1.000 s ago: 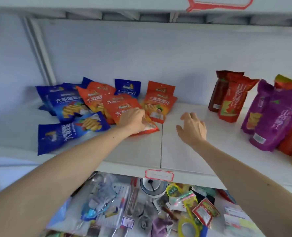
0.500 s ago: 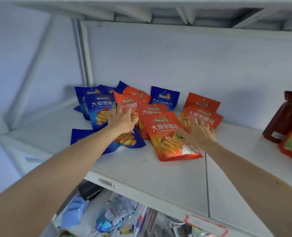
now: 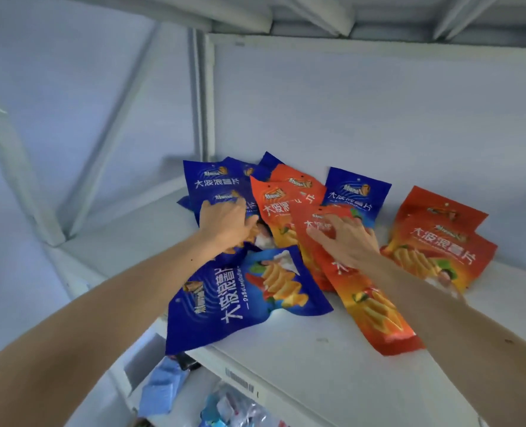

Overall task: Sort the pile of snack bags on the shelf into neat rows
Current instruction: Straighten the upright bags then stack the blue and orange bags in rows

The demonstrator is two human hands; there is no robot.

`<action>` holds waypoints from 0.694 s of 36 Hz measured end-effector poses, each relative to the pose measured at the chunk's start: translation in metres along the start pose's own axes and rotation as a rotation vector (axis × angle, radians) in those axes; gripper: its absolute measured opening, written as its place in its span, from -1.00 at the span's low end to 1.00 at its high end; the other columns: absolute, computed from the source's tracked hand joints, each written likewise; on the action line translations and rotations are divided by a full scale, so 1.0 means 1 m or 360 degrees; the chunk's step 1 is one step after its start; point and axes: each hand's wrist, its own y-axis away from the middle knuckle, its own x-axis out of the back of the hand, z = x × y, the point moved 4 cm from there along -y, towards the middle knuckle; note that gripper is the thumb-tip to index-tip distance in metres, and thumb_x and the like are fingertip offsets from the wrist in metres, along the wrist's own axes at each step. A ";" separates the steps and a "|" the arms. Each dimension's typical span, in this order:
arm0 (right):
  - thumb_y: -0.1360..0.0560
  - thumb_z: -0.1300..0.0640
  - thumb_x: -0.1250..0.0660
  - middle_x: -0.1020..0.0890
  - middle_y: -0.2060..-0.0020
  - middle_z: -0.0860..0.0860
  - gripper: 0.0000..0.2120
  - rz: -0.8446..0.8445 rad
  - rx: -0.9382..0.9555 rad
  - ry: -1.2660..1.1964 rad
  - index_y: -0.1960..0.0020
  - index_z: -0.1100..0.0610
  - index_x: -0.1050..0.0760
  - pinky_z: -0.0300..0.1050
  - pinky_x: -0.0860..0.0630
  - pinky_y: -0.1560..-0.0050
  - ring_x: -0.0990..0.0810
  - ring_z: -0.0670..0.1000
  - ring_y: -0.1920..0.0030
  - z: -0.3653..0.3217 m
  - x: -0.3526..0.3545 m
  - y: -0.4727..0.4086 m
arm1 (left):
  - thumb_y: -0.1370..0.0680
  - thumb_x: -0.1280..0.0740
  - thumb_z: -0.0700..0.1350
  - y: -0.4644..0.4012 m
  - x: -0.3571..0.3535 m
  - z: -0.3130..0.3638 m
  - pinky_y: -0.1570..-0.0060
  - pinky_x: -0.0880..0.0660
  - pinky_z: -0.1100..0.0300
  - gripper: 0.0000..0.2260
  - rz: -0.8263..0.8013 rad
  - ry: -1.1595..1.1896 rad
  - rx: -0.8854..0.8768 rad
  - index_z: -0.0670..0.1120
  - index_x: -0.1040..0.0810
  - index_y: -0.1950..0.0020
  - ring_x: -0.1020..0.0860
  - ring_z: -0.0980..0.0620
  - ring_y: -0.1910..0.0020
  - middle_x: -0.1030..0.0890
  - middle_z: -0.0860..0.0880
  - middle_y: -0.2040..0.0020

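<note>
A loose pile of blue and orange snack bags lies on the white shelf (image 3: 317, 365). My left hand (image 3: 224, 221) rests on a blue bag (image 3: 212, 183) at the pile's back left, thumb beside an orange bag (image 3: 274, 208). My right hand (image 3: 344, 238) lies with fingers spread on a long orange bag (image 3: 375, 306) that slants toward the shelf's front. A large blue bag (image 3: 243, 303) overhangs the front edge. Two overlapping orange bags (image 3: 440, 241) lie apart at the right. Another blue bag (image 3: 357, 192) stands at the back.
A white upright post (image 3: 201, 103) and the back panel close off the shelf behind the pile. The shelf's front edge carries a barcode label (image 3: 240, 380). Below it, a lower shelf (image 3: 230, 405) holds assorted small goods and a blue packet (image 3: 160, 389).
The view has swung left and closer to the pile. My right hand has slid left, up the long orange bag. My left hand has shifted onto the rear blue bag.
</note>
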 end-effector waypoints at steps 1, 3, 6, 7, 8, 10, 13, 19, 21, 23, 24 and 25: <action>-0.44 -0.51 0.05 -0.40 -0.42 0.06 -0.24 0.0099 -0.0025 0.0021 -0.45 -0.07 -0.30 0.21 -0.25 -0.39 -0.32 0.19 -0.43 -0.007 0.005 -0.006 | -0.61 -0.09 0.22 -0.005 0.002 -0.006 -0.16 -0.40 -0.11 -0.51 0.0064 -0.0020 0.0005 -0.12 -0.42 -0.32 -0.58 -0.13 -0.11 -0.62 -0.12 -0.12; -0.46 -0.48 0.06 -0.40 -0.43 0.08 -0.21 0.0171 -0.0061 0.0048 -0.48 0.01 -0.29 0.21 -0.23 -0.38 -0.32 0.18 -0.42 -0.023 0.009 -0.020 | -0.61 -0.12 0.20 -0.018 0.004 -0.020 -0.18 -0.41 -0.13 -0.50 0.0100 0.0004 0.0030 -0.13 -0.40 -0.36 -0.50 -0.14 -0.24 -0.54 -0.14 -0.25; -0.51 -0.43 0.08 -0.25 -0.51 0.05 -0.26 0.0078 0.0059 0.0047 -0.55 -0.04 -0.13 0.21 -0.13 -0.43 -0.21 0.17 -0.49 -0.054 0.000 -0.043 | -0.61 -0.08 0.22 -0.037 -0.006 -0.037 -0.38 -0.24 -0.21 -0.47 -0.0086 0.0157 0.0021 -0.03 -0.23 -0.50 -0.21 -0.17 -0.48 -0.26 -0.12 -0.49; -0.52 -0.41 0.09 -0.16 -0.55 0.01 -0.30 0.0015 0.0130 0.0057 -0.57 -0.09 -0.07 0.21 -0.06 -0.46 -0.12 0.15 -0.53 -0.065 -0.006 -0.050 | -0.61 -0.03 0.25 -0.041 -0.013 -0.042 -0.44 -0.11 -0.25 -0.46 -0.0192 0.0218 -0.0002 0.04 -0.16 -0.54 -0.08 -0.17 -0.53 -0.14 -0.07 -0.56; -0.54 -0.40 0.11 -0.07 -0.58 -0.02 -0.33 -0.0057 0.0199 0.0078 -0.57 -0.14 -0.01 0.22 0.01 -0.48 -0.03 0.14 -0.56 -0.076 -0.013 -0.055 | -0.61 0.02 0.28 -0.045 -0.022 -0.047 -0.46 0.01 -0.29 -0.44 -0.0317 0.0268 -0.0017 0.11 -0.08 -0.57 0.03 -0.16 -0.56 -0.03 -0.01 -0.60; -0.56 -0.37 0.16 0.07 -0.58 -0.08 -0.37 -0.0199 0.0295 0.0144 -0.57 -0.19 0.07 0.26 0.14 -0.50 0.14 0.13 -0.57 -0.092 -0.029 -0.064 | -0.58 0.11 0.35 -0.047 -0.039 -0.059 -0.45 0.11 -0.33 -0.41 -0.0538 0.0297 -0.0020 0.19 0.02 -0.58 0.13 -0.13 -0.58 0.06 0.08 -0.61; -0.57 -0.35 0.18 0.07 -0.58 -0.12 -0.39 -0.0348 0.0312 0.0200 -0.57 -0.20 0.09 0.29 0.19 -0.49 0.15 0.14 -0.57 -0.097 -0.043 -0.071 | -0.56 0.14 0.38 -0.047 -0.052 -0.076 -0.44 0.03 -0.35 -0.40 -0.0582 0.0240 0.0024 0.21 0.04 -0.57 0.03 -0.13 -0.57 0.01 0.09 -0.61; -0.51 -0.42 0.16 -0.26 -0.51 0.03 -0.33 -0.0201 0.0008 0.0230 -0.50 -0.15 -0.24 0.30 -0.06 -0.44 -0.20 0.20 -0.49 -0.071 -0.032 -0.087 | -0.52 0.04 0.42 -0.051 -0.039 -0.089 -0.35 -0.18 -0.28 -0.35 -0.0262 -0.0057 0.0063 0.05 -0.31 -0.45 -0.34 -0.20 -0.40 -0.39 -0.05 -0.43; -0.51 -0.41 0.12 -0.36 -0.42 0.11 -0.31 -0.0090 -0.0148 0.0192 -0.41 -0.03 -0.38 0.30 -0.16 -0.40 -0.31 0.23 -0.41 -0.068 -0.023 -0.094 | -0.52 0.00 0.42 -0.055 -0.037 -0.090 -0.35 -0.20 -0.28 -0.34 -0.0208 -0.0100 0.0121 -0.03 -0.38 -0.37 -0.37 -0.19 -0.37 -0.42 -0.10 -0.39; -0.51 -0.39 0.08 -0.35 -0.43 0.13 -0.30 0.0020 -0.0227 0.0125 -0.39 0.04 -0.40 0.30 -0.19 -0.39 -0.31 0.23 -0.40 -0.070 -0.018 -0.101 | -0.52 -0.03 0.41 -0.062 -0.034 -0.089 -0.37 -0.19 -0.30 -0.32 -0.0139 0.0008 0.0150 -0.08 -0.34 -0.39 -0.31 -0.19 -0.42 -0.36 -0.14 -0.43; -0.51 -0.39 0.06 -0.31 -0.47 0.12 -0.29 0.0039 -0.0222 0.0089 -0.43 0.04 -0.36 0.31 -0.18 -0.40 -0.28 0.23 -0.43 -0.073 -0.018 -0.105 | -0.52 -0.03 0.41 -0.067 -0.036 -0.088 -0.40 -0.13 -0.33 -0.31 -0.0141 0.0103 0.0124 -0.06 -0.29 -0.43 -0.21 -0.20 -0.48 -0.27 -0.14 -0.49; -0.51 -0.40 0.05 -0.24 -0.51 0.09 -0.29 0.0023 -0.0203 0.0058 -0.48 0.01 -0.28 0.33 -0.14 -0.41 -0.22 0.23 -0.47 -0.076 -0.020 -0.108 | -0.52 -0.01 0.41 -0.072 -0.039 -0.086 -0.41 -0.05 -0.36 -0.31 -0.0191 0.0203 0.0080 0.00 -0.22 -0.49 -0.07 -0.22 -0.53 -0.13 -0.12 -0.56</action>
